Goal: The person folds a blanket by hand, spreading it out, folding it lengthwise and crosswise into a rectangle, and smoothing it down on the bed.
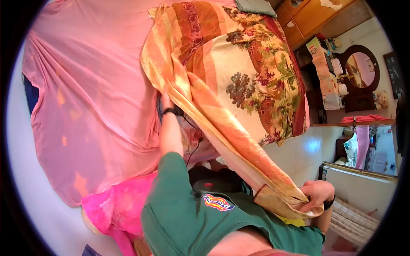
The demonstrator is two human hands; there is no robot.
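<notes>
A patterned quilt (226, 64) with trees, houses and orange bands lies over the right part of the bed. One long folded edge of it stretches toward my body. My right hand (316, 194) grips the near corner of this edge, fingers curled over the cloth at my right side. On the other side, my left hand (166, 100) reaches forward to the quilt's left edge, beside the pink sheet (89, 89). Cloth covers its fingers, so their grip does not show. A dark band circles each wrist. Near my left forearm hangs a thin black cord (195, 147).
Bright pink flowered cloth (124, 205) lies at my left. Beyond the bed's right side stand a dresser with a round mirror (360, 70), a covered small table (325, 81) and wooden cabinets (314, 17). A grey pillow (256, 6) rests at the far end.
</notes>
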